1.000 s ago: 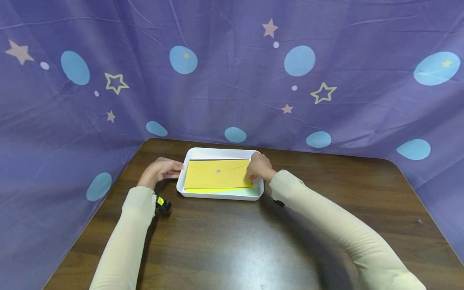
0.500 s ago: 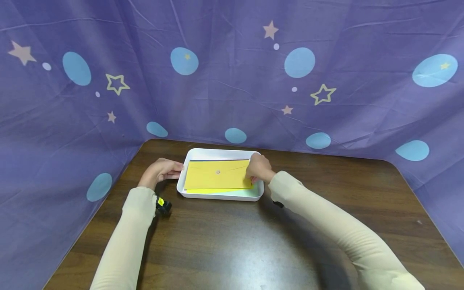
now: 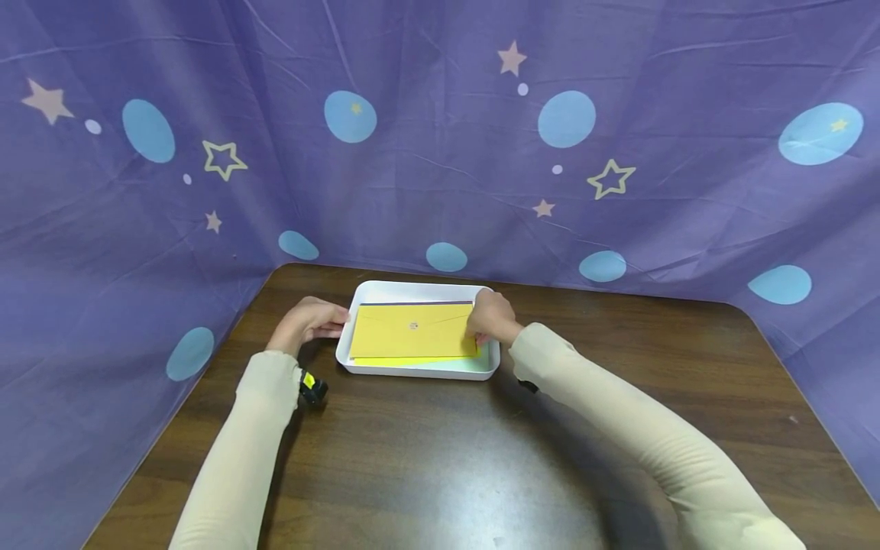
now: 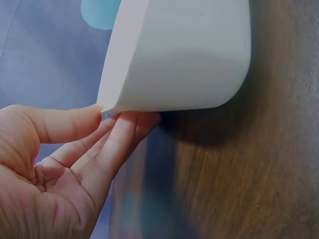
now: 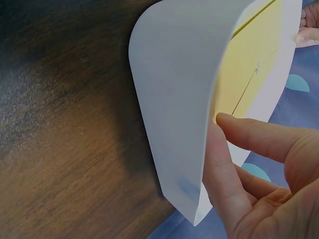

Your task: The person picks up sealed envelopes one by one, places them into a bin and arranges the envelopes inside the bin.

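In the head view a white tray (image 3: 418, 373) lies on the table, holding a stack of flat paper pieces. On top is a yellow envelope (image 3: 406, 336) with a small mark at its centre. A dark blue edge shows behind it; a brighter yellow edge and pale green paper show in front. My left hand (image 3: 312, 319) holds the tray's left end, thumb at the rim and fingers against the outer wall (image 4: 189, 59). My right hand (image 3: 493, 317) reaches over the right end, thumb and forefinger pinching the envelope's right edge; the exact contact is partly hidden.
The brown wooden table (image 3: 412, 458) runs toward me and to the right. A purple curtain (image 3: 440, 153) with stars and blue ovals hangs behind and at both sides. A small black device (image 3: 313, 388) sits at my left wrist.
My left forearm and wrist have shifted very slightly to the right. The tray, the envelope and my right hand look the same, apart from a slight shift of the view.
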Motion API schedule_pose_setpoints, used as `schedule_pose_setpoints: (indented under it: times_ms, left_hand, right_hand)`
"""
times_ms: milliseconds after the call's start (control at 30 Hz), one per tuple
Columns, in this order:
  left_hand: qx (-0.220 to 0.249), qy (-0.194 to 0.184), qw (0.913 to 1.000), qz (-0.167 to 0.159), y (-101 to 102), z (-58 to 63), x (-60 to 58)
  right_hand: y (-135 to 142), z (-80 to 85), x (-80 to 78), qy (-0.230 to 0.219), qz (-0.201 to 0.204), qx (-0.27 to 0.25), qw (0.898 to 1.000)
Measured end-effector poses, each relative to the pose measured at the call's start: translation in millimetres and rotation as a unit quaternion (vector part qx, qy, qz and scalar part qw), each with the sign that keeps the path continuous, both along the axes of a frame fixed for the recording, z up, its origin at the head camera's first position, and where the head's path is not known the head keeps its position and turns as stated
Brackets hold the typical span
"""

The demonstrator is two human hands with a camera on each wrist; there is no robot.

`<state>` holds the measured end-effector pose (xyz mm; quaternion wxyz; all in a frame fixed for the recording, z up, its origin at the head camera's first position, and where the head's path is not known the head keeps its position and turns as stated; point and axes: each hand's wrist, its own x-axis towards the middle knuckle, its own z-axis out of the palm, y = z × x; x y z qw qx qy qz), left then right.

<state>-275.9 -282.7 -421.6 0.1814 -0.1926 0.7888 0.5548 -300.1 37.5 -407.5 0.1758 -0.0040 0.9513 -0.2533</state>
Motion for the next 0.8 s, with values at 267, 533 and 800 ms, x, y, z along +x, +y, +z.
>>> schedule_pose_setpoints:
  times_ms: [267,533,800]
  left_hand:
    - [-0.012,0.006,0.9999,0.003,6.5,4.2,1.1]
    - [-0.027,-0.002,0.9996,-0.001,10.0,6.9,2.4]
    - [-0.045,-0.008,0.9988,-0.020,10.0,10.0,-0.6]
  right_hand:
    - [1.8,5.1,-0.8,-0.015,0.011,-0.003,1.000]
    - [6.9,11.7,1.6,-0.017,0.017,-0.013,1.000]
    - [17.3,17.3,5.8,-0.020,0.020,-0.048,0.998]
